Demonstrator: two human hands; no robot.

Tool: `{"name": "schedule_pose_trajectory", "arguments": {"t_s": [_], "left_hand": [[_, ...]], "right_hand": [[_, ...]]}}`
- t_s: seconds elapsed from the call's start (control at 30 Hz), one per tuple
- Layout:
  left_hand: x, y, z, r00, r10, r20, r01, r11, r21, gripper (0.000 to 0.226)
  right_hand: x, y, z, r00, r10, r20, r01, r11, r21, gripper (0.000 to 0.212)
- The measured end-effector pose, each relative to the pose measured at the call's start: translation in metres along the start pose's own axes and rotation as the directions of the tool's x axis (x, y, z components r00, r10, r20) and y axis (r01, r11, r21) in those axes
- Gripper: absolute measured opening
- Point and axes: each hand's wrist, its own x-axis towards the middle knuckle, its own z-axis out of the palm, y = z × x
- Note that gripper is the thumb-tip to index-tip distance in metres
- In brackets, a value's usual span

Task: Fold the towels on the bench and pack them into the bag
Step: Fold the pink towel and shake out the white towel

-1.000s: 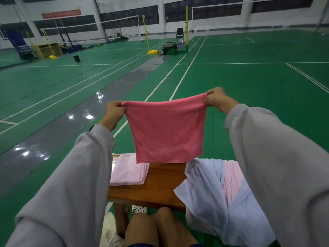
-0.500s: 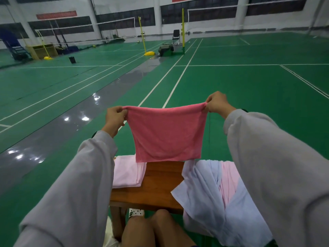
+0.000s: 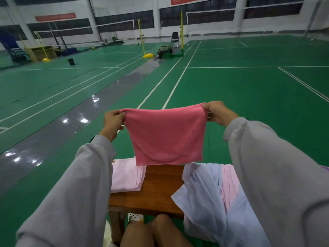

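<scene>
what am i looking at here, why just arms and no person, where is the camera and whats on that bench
There is no machine here. The camera sits on a person's head and looks forward and down, so you see only their grey sleeves, hands and knees, over a green sports floor. It is the only view. The left hand and the right hand each pinch a top corner of a deep pink towel, which hangs spread between them above a wooden bench. On the bench's left lies a folded pale pink towel. On its right is a loose heap: a pale blue towel bunched around a light pink towel, drooping over the near edge. I cannot make out a bag.
</scene>
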Motion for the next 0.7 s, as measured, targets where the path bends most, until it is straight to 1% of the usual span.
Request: {"name": "schedule_pose_trajectory", "arguments": {"t_s": [0.07,0.2,0.3,0.4,0.5,0.57,0.63,0.7], "left_hand": [[0.0,-0.002,0.002,1.0,-0.02,0.017,0.021,0.999,-0.042,0.016],[-0.002,0.005,0.003,0.997,-0.063,0.049,0.072,0.971,-0.226,0.015],[-0.006,0.019,0.002,0.998,-0.018,0.06,0.039,0.928,-0.37,0.015],[-0.018,0.029,-0.001,0.996,0.018,0.084,0.02,0.902,-0.431,0.012],[-0.036,0.029,-0.002,0.994,-0.002,0.105,0.044,0.914,-0.404,0.012],[-0.051,0.02,-0.002,0.994,-0.063,0.093,0.091,0.934,-0.346,0.009],[-0.068,0.0,-0.004,0.991,-0.121,0.055,0.131,0.958,-0.257,0.014],[-0.091,-0.018,-0.01,0.989,-0.148,-0.007,0.143,0.965,-0.219,0.014]], "right_hand": [[0.002,0.0,0.008,0.999,0.003,-0.036,-0.003,1.0,-0.009,0.004],[0.002,-0.009,0.021,0.99,-0.064,-0.129,0.068,0.997,0.026,0.01],[-0.003,-0.021,0.019,0.98,-0.109,-0.165,0.124,0.989,0.085,0.01],[-0.022,-0.029,0.01,0.984,-0.102,-0.145,0.124,0.98,0.155,0.013],[-0.044,-0.024,-0.004,0.987,-0.095,-0.133,0.119,0.975,0.188,0.011],[-0.06,-0.011,-0.013,0.993,-0.07,-0.089,0.088,0.973,0.214,0.014],[-0.076,0.011,-0.021,0.999,-0.038,-0.038,0.045,0.974,0.222,0.014],[-0.093,0.037,-0.029,1.0,0.012,-0.006,-0.011,0.981,0.192,0.007]]}}
